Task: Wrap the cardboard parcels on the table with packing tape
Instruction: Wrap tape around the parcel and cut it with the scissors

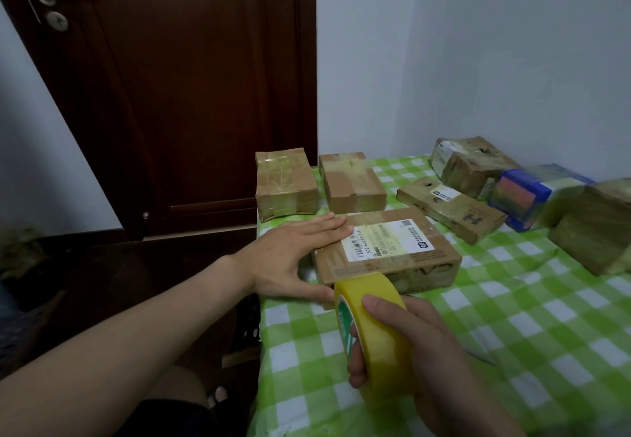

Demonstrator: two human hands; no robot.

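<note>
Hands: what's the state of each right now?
Left hand: open, fingers flat on the labelled parcel.
Right hand: closed around the tape roll.

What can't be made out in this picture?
Head view:
- Loose tape end: hidden behind the tape roll and right hand.
- Labelled parcel: left edge covered by the left hand.
- Label: small print too small.
- Rightmost parcel: blurred, cut off by the frame edge.
</note>
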